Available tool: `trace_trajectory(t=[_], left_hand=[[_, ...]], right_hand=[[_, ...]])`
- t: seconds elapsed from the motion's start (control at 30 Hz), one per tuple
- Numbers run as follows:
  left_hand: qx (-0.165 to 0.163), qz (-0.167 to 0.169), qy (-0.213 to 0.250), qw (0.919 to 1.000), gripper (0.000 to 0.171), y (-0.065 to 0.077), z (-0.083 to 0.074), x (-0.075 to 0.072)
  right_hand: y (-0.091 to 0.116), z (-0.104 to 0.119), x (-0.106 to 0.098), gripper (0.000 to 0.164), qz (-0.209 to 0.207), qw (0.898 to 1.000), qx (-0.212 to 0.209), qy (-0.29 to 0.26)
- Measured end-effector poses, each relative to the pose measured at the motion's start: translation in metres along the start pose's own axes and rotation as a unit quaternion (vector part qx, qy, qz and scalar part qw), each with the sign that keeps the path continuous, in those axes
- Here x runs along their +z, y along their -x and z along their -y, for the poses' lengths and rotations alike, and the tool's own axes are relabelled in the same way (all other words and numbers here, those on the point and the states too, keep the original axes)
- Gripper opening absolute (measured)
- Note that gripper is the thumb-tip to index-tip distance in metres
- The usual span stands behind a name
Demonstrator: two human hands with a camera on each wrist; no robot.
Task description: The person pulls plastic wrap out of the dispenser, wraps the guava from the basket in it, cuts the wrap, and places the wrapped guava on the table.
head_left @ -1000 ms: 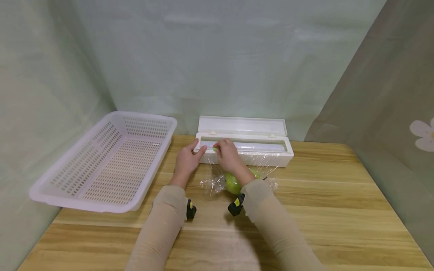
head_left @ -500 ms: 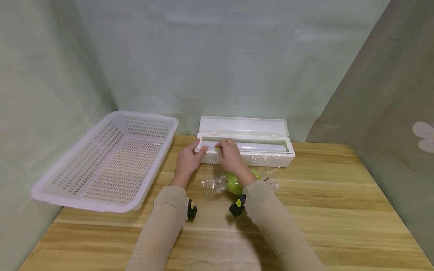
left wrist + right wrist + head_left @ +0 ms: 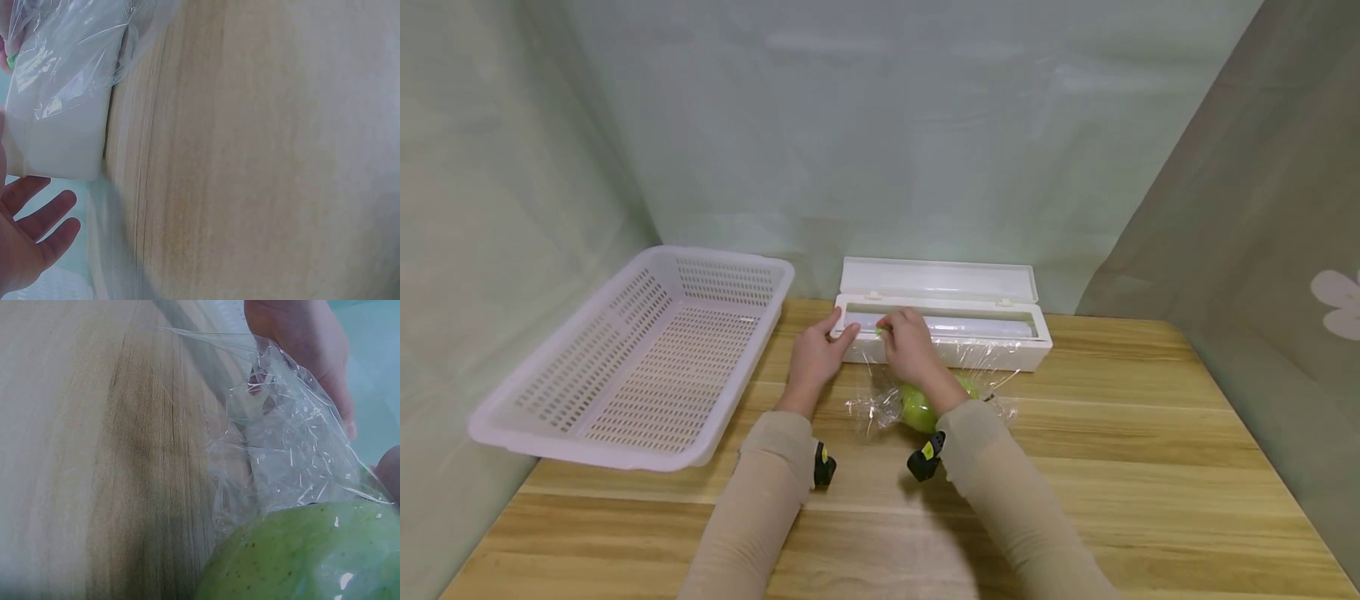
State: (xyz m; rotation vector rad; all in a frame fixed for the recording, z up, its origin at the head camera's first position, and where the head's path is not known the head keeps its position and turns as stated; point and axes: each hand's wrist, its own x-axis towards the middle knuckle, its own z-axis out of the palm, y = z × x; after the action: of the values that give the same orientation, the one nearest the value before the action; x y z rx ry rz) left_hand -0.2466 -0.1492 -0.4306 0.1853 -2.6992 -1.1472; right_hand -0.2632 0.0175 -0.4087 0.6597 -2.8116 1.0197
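While the left hand (image 3: 816, 357) holds the white box (image 3: 59, 147) by its left end, the right hand (image 3: 912, 346) pinches a small green tab (image 3: 880, 331). Clear film (image 3: 287, 450) covers the green fruit (image 3: 917, 410).

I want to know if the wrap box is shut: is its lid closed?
No, in the head view the lid stands raised behind the white box, leaving the roll inside visible.

Through the right wrist camera I see glossy, crinkled plastic film (image 3: 290, 450) over smooth, shiny fruit (image 3: 300, 553). The box (image 3: 59, 147) looks smooth plastic, the tabletop (image 3: 1135, 483) grained wood.
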Motion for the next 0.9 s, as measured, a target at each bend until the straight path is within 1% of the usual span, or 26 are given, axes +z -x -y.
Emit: trace_trajectory(t=[0.33, 0.53, 0.9], left_hand=[[-0.006, 0.002, -0.001, 1.0, 0.063, 0.0005, -0.0017, -0.0012], [-0.014, 0.003, 0.003, 0.9999, 0.063, 0.0001, -0.0005, -0.0013], [-0.015, 0.004, 0.012, 0.9998, 0.063, -0.0007, 0.0015, -0.0004]], right_hand=[[0.0004, -0.0013, -0.0003, 0.019, -0.004, 1.0, 0.0, 0.004], [0.0003, -0.0009, 0.0002, 0.019, -0.001, 1.0, 0.01, -0.003], [0.0023, 0.0017, -0.0006, 0.02, 0.001, 0.999, 0.028, -0.018]])
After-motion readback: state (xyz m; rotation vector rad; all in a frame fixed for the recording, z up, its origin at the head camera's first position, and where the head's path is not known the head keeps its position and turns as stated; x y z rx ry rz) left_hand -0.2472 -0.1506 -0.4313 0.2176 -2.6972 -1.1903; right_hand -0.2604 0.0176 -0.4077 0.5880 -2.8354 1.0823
